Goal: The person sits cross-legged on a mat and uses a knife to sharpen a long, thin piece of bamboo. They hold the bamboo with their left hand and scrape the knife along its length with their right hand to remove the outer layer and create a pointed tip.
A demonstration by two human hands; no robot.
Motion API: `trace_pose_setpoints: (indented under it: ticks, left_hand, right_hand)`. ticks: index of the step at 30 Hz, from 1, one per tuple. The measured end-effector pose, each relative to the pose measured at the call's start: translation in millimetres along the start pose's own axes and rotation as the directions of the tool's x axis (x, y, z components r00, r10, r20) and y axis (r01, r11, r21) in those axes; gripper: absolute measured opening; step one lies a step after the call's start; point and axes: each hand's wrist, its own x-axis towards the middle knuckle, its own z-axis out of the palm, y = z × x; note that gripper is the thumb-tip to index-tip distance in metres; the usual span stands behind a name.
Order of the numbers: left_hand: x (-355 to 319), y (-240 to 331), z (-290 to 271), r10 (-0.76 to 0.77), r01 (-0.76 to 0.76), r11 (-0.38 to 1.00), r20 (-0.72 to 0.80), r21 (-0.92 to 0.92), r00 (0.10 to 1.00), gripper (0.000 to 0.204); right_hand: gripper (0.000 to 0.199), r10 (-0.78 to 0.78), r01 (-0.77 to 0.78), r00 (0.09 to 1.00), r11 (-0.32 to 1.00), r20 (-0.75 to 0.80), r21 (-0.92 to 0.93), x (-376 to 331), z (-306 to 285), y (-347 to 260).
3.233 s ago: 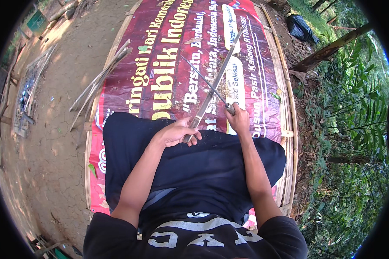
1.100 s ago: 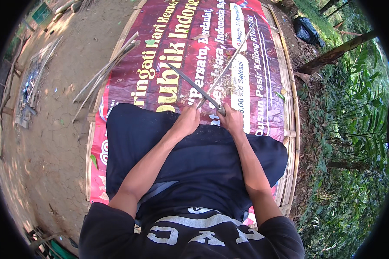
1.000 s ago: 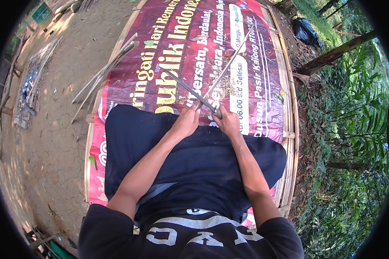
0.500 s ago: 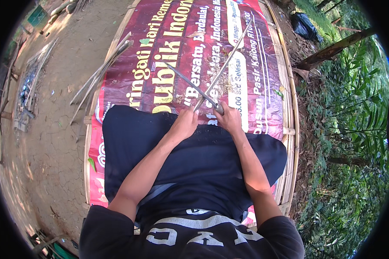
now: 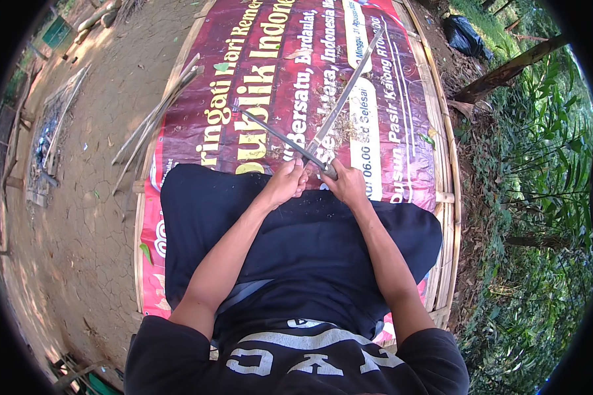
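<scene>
Had the left hand (image 5: 288, 181) wrapped tight around the low end of a long blade (image 5: 348, 87), with the tip aimed at one o'clock. Had the right hand (image 5: 349, 184) curled around the handle of a thin dark tool (image 5: 283, 137), aimed between ten and eleven o'clock. Could not tell whether to call the dark tool a file or a knife. Crossed the pair right by the hands, in the middle of the clock, over the red sheet (image 5: 184, 125). Could not tell about touching at the cross. Likely gripped both by the near ends to stay clear of the sharp parts, and likely pointed both forward for the same reason. Probably set both hands close together, just past the black cloth (image 5: 296, 230), for a steady hold.

Saw the red sheet, covered in big letters, spread over a platform of bamboo strips (image 5: 446, 227), maybe for a smooth top. Spotted dry crumbs (image 5: 342, 128) at one o'clock and thin sticks (image 5: 170, 95) over the edge near ten. Looked outdoors and sunny. Found cracked dirt (image 5: 105, 217) at eight, an ash pile (image 5: 43, 148) near nine, a slanted post (image 5: 514, 69) at two and leafy plants (image 5: 540, 158) at three.
</scene>
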Motion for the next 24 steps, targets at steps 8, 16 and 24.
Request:
trace_pose_setpoints:
  ticks: [8, 16, 24]
  left_hand:
    - [-13, 15, 5, 0.432, -0.234, 0.379, 0.052, 0.895, 0.901, 0.027]
    - [-12, 9, 6, 0.47, -0.188, 0.309, 0.022, 0.932, 0.882, 0.023]
    - [-15, 1, 4, 0.431, -0.213, 0.4, 0.022, 0.892, 0.902, 0.029]
  right_hand:
    - [0.034, 0.026, -0.025, 1.0, 0.999, 0.015, -0.046, 12, 5, 12]
    - [0.033, -0.015, 0.017, 0.999, 0.998, 0.035, -0.052, 4, 0, -2]
    - [0.032, 0.336, -0.337, 0.938, 0.942, -0.081, 0.007, 24, 5, 26]
